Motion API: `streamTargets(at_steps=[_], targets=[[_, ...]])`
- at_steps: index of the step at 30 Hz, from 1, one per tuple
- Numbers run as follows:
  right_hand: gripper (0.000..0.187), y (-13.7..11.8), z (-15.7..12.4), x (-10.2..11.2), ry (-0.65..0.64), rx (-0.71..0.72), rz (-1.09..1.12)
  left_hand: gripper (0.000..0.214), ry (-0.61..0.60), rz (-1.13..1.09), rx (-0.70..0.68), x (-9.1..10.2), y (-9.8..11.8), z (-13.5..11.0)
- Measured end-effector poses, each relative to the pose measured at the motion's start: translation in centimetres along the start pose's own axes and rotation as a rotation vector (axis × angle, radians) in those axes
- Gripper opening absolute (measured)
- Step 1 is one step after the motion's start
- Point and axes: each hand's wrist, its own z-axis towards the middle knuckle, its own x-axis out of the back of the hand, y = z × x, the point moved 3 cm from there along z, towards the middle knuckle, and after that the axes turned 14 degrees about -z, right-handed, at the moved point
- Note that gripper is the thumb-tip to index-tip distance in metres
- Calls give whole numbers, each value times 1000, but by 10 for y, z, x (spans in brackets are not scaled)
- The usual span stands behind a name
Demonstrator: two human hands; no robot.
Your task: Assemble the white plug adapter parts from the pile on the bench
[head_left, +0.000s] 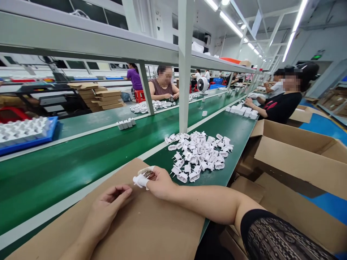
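Observation:
My right hand (162, 182) is closed on a white plug piece (141, 180) with thin metal pins, held above the brown cardboard sheet (159, 220). Finger covers wrap the thumb and a fingertip of that hand. Just to its left, my left hand (108, 204) is loosely curled, thumb and fingers slightly apart, with nothing visible in it. It does not touch the plug piece. Beyond my right hand, a heap of similar white plug pieces (199, 151) with pins lies on the green tabletop (154, 162).
A green conveyor belt (89, 155) runs past the cardboard, carrying a few white blocks (126, 123). A white post (183, 72) rises behind the heap. Left is a blue tray (52, 131) of white parts; right, an open carton (298, 162). Co-workers sit along the line.

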Motion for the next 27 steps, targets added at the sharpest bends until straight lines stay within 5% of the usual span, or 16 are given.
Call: streamTargets(at_steps=[8,27], targets=[[42,3,-9,1,-32,7,-257,65,-44,61,90,5,-6,6],[45,7,-5,1,9,-12,-267,72,-2,124,116,2,2,2]])
